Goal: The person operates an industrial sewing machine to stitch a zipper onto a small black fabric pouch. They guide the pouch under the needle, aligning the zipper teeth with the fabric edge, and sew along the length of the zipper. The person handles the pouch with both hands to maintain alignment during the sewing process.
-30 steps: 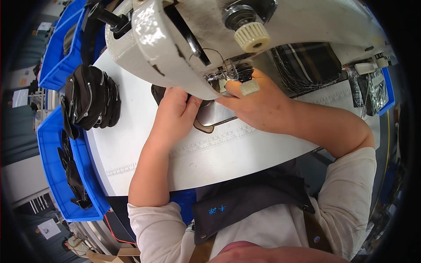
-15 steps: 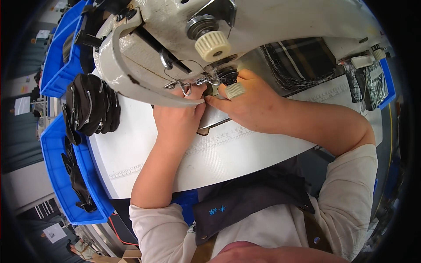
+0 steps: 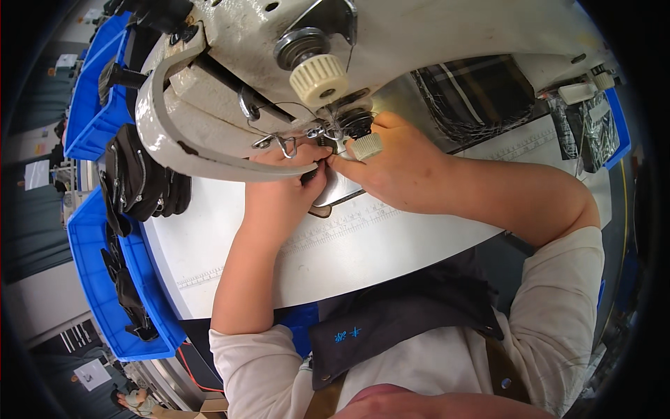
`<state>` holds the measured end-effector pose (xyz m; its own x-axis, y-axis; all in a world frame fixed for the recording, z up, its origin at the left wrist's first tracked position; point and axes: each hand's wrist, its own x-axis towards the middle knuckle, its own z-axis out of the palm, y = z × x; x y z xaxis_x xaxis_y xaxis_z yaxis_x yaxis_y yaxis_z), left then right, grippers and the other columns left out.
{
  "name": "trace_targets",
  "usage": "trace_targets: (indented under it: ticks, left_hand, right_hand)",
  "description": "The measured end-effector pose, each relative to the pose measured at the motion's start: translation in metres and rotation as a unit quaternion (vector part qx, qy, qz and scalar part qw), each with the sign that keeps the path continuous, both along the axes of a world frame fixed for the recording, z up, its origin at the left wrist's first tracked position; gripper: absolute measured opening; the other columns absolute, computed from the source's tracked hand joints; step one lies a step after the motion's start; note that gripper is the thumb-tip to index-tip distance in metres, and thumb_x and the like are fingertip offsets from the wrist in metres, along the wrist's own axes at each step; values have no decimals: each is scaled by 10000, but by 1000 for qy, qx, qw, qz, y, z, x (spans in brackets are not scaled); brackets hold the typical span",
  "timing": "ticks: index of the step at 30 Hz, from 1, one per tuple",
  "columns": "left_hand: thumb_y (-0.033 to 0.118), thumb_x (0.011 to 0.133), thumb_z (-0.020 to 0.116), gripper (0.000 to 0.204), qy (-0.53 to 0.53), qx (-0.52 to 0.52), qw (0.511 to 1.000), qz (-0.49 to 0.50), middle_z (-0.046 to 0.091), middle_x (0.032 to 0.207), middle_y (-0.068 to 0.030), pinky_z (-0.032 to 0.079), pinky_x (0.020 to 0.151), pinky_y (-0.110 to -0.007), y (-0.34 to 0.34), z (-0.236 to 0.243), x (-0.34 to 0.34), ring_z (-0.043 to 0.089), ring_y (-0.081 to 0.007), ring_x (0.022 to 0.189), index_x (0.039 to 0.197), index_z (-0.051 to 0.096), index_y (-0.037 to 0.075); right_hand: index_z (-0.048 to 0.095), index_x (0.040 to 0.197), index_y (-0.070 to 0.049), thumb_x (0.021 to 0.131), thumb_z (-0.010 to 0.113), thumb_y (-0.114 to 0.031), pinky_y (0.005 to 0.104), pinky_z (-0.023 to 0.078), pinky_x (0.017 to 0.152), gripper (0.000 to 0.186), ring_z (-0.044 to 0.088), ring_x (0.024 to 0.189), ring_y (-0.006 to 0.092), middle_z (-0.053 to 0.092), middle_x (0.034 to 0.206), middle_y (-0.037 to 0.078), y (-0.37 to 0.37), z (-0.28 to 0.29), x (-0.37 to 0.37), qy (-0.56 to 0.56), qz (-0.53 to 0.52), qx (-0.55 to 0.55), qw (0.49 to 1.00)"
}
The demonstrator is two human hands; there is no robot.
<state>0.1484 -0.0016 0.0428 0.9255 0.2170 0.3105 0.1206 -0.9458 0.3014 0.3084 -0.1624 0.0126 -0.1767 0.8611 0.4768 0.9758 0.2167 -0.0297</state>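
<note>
Both my hands are close together under the head of a white sewing machine (image 3: pixel 230 105), by its needle area. My left hand (image 3: pixel 283 192) is closed, thumb pressed toward the fingers. A small dark bit shows at its fingertips, too hidden to name. My right hand (image 3: pixel 405 167) comes in from the right with curled fingers. One fingertip nearly meets the left hand's, beside the metal plate (image 3: pixel 340 188); a ribbed cream knob (image 3: pixel 367 146) covers part of this hand. The machine's curved white guard (image 3: pixel 209 164) hides part of my left hand.
Dark zippered pouches (image 3: pixel 143 171) are stacked at the table's left edge. Blue bins (image 3: pixel 91 244) stand beyond, one with black pieces. Striped dark fabric panels (image 3: pixel 481 94) lie behind my right forearm. Plastic-wrapped packets (image 3: pixel 593 133) sit far right. Ruler markings cross the white tabletop (image 3: pixel 314 272).
The machine appears shifted slightly left and down in view. My left hand's fingers have shifted, and a dark bit now shows by its thumb. My right hand stays nearly in place.
</note>
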Motion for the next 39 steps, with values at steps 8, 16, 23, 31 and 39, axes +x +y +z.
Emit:
trace_targets:
  ticks: [8, 16, 23, 31, 39]
  left_hand:
    - [53, 786, 799, 181, -9, 40, 999, 2, 749, 1000, -99, 550, 772, -402, -4, -4, 1, 680, -332, 870, 949, 724, 31]
    - [90, 804, 805, 175, 31, -189, 980, 45, 745, 890, -88, 557, 748, -382, 4, -5, 2, 712, -295, 825, 965, 742, 60]
    - [62, 871, 742, 117, 14, -185, 983, 17, 746, 919, -135, 549, 732, -362, 4, -9, 2, 704, -293, 795, 963, 708, -2]
    - [125, 920, 736, 150, 15, -142, 989, 30, 748, 982, -132, 541, 837, -388, 5, -12, 3, 685, -304, 926, 1018, 723, 12]
    - [149, 915, 750, 182, 62, -215, 972, 70, 761, 1005, -137, 558, 837, -371, 3, -2, 3, 722, -296, 924, 1045, 739, 21]
  right_hand:
    - [694, 921, -104, 814, 682, -159, 352, 430, 758, 121, 606, 820, 184, 622, 817, -1, 2, -4, 0, 7, 7, -23, 1000]
    - [685, 926, -117, 816, 689, -162, 352, 423, 774, 119, 624, 820, 181, 649, 801, -10, 1, 5, -2, -9, -5, -45, 999]
    - [682, 912, -120, 814, 692, -153, 358, 425, 794, 104, 632, 820, 182, 649, 755, -16, -2, 8, -2, -25, -9, -63, 998]
    - [685, 872, -133, 814, 690, -148, 353, 428, 799, 60, 640, 770, 178, 640, 724, -20, 2, 3, -1, -23, -26, -58, 998]
    - [681, 871, -132, 797, 702, -157, 347, 428, 781, 81, 619, 737, 172, 623, 704, -15, 0, 7, -1, -30, -12, -39, 999]
